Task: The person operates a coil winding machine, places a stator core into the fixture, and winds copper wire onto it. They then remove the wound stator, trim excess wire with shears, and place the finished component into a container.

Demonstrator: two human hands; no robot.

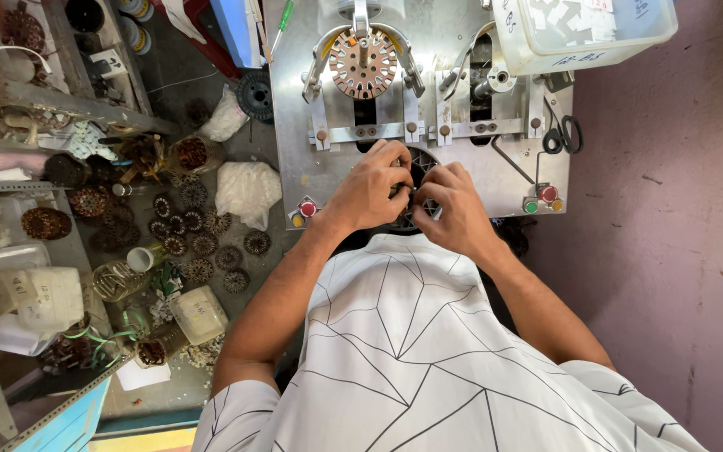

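At the centre of the frame, the left hand [370, 191] and the right hand [453, 209] meet over a dark, round slotted metal stator core [418, 163], fingers curled and pinching it from both sides. The core sits at the lower middle of a flat grey steel machine plate [504, 172]. At centre left, many small dark round cores [198, 226] lie on the floor.

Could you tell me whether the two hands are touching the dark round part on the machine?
Touching: the head view shows left hand and right hand fingers pressed on the dark round part.
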